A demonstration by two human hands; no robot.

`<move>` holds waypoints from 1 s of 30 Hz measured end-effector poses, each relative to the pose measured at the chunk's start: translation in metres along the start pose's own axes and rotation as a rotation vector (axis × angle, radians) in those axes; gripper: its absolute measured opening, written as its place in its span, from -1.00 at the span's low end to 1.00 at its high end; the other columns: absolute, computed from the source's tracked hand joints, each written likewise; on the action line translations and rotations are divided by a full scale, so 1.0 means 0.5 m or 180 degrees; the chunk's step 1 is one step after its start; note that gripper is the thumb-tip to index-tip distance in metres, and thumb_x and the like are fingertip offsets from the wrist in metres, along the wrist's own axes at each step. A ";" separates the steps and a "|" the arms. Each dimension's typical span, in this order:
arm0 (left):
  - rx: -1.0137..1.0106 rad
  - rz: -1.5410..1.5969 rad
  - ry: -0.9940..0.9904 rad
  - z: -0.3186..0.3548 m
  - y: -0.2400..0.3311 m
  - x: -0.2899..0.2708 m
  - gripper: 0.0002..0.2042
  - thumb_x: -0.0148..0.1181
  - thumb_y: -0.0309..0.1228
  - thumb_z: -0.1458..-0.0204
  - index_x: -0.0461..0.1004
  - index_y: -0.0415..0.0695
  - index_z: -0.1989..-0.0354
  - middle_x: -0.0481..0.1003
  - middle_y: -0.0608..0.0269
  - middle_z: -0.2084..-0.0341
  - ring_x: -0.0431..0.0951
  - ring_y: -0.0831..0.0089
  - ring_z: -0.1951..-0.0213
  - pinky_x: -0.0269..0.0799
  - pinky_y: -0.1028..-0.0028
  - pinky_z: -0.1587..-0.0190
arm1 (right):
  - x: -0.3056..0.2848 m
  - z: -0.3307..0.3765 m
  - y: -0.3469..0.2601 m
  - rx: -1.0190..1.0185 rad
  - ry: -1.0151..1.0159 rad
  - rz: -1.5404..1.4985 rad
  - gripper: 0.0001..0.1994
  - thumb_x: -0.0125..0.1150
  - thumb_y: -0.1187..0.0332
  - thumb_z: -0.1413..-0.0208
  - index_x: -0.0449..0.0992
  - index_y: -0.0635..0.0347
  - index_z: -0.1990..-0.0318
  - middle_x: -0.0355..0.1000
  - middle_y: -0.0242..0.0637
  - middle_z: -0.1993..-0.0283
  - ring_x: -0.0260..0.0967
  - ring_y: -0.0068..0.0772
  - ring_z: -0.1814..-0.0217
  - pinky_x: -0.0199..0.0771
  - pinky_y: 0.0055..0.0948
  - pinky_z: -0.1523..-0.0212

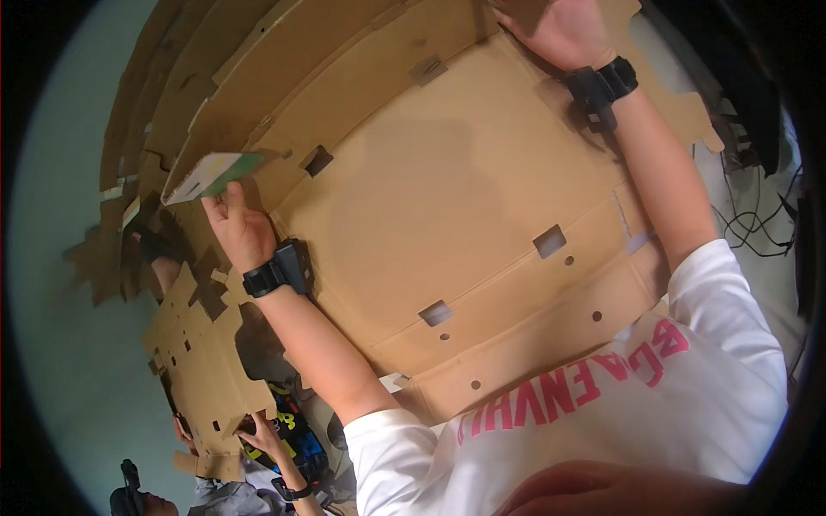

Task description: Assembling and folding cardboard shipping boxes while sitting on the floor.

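A large brown cardboard box blank [396, 198], creased and partly folded, fills the space in front of me. It has rectangular slots and small round holes along its folds. My left hand [239, 230] is closed at the left end of the cardboard, thumb up, beside a flap with a white and green patch [212, 176]. At the far right corner my right hand [564, 34] grips a small brown flap [522, 12]; the top of the picture cuts off part of its fingers. The near panel [533, 331] of the cardboard rests close against my shirt.
More cardboard panels [163, 95] stand layered at the far left by a greenish wall [69, 189]. At lower left a co-worker's hand [262, 434] holds another cut cardboard sheet [202, 370], near a black bag with coloured print [297, 439]. Black cables [757, 219] lie at the right.
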State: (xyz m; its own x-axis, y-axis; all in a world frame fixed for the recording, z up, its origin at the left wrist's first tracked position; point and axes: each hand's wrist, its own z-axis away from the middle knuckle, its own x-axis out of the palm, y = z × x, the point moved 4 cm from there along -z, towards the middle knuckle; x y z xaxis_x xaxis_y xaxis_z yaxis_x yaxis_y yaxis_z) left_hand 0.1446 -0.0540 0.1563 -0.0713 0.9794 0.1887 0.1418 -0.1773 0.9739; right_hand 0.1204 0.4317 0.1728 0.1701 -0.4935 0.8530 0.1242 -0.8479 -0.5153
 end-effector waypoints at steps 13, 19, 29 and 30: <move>-0.0104 0.1355 0.0145 0.029 0.003 -0.047 -0.63 0.24 -0.54 -0.23 0.39 -0.18 -0.21 0.52 0.17 -0.10 0.49 0.34 -0.14 0.35 0.32 -0.25 | 0.034 0.010 0.032 -0.1557 0.0316 0.2718 -0.69 0.38 0.45 -0.22 0.51 0.20 -0.09 0.55 -0.38 0.01 0.45 -0.58 -0.01 0.45 -0.49 -0.08; 0.0015 0.1262 0.0019 0.039 0.015 -0.043 -0.63 0.25 -0.53 -0.23 0.39 -0.19 -0.20 0.53 0.17 -0.09 0.49 0.34 -0.14 0.35 0.33 -0.24 | 0.059 0.019 0.028 -0.1575 0.0583 0.3113 -0.71 0.41 0.44 -0.20 0.54 0.21 -0.05 0.56 -0.41 0.10 0.45 -0.62 0.10 0.46 -0.53 0.04; 0.0181 0.0819 -0.0312 0.032 0.038 -0.015 -0.64 0.26 -0.52 -0.24 0.39 -0.19 -0.18 0.53 0.16 -0.08 0.49 0.36 -0.13 0.36 0.33 -0.24 | 0.058 0.019 0.035 -0.1210 0.0732 0.3314 -0.57 0.36 0.31 -0.26 0.46 0.22 -0.22 0.53 -0.37 0.03 0.44 -0.58 0.08 0.46 -0.52 0.04; 0.0236 0.0689 -0.0291 0.030 0.038 -0.010 -0.64 0.26 -0.52 -0.24 0.39 -0.19 -0.18 0.53 0.16 -0.08 0.49 0.36 -0.13 0.36 0.33 -0.24 | 0.057 0.018 0.035 -0.1267 0.0673 0.3438 -0.53 0.35 0.29 -0.28 0.41 0.22 -0.28 0.51 -0.35 -0.02 0.43 -0.56 0.03 0.46 -0.49 -0.02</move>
State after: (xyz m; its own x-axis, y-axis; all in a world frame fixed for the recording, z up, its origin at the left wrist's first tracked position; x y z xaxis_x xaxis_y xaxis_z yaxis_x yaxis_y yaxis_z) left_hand 0.1625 -0.0610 0.1720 0.0580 0.9246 0.3766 0.2165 -0.3799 0.8994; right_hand 0.1360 0.4046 0.1875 -0.1706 -0.9853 0.0036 -0.3069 0.0496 -0.9505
